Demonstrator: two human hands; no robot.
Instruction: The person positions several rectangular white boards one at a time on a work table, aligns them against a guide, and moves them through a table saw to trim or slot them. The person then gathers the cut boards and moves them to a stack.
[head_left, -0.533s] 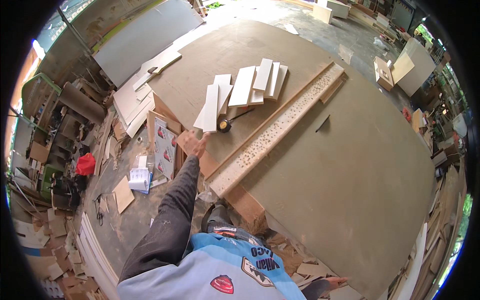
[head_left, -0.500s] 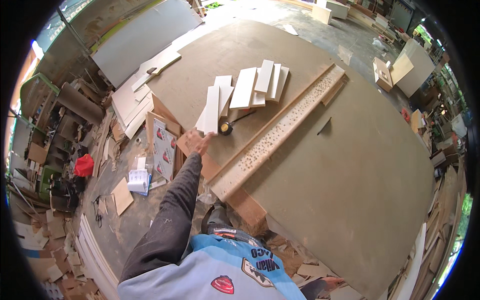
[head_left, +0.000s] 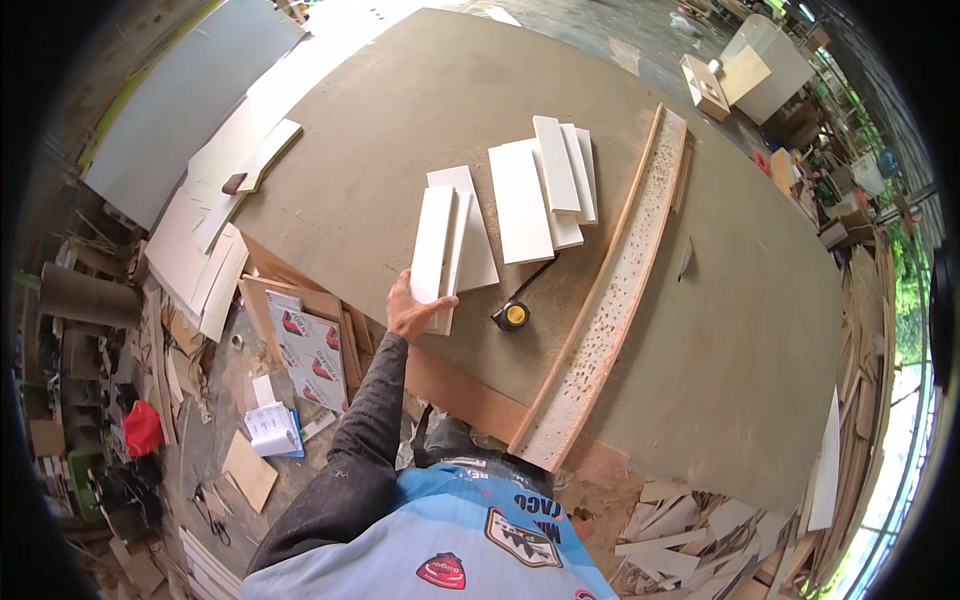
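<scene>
My left hand (head_left: pixel 412 312) is closed round the near end of a narrow white board (head_left: pixel 434 240), thumb on one side and fingers on the other. Under and beside that board lie another narrow white strip (head_left: pixel 461 250) and a wider white board (head_left: pixel 482 235). To their right, a second group of white boards (head_left: pixel 520 205) overlaps on the brown worktable (head_left: pixel 370 130). A black and yellow tape measure (head_left: pixel 514 316) rests between the groups and the long speckled plank, its dark end reaching toward the boards. My right hand is out of view.
A long wood-edged plank (head_left: pixel 615 300) with many holes or specks crosses the table. A thin dark piece (head_left: pixel 686 260) lies right of it. Panels (head_left: pixel 310 345) lean at the table's left side, near papers (head_left: pixel 272 430) on the floor. Offcuts (head_left: pixel 680 545) litter the lower right.
The view has shifted. My left hand has gone from reaching at the near end of the white boards to gripping it. My right hand, at the lower edge before, has left view.
</scene>
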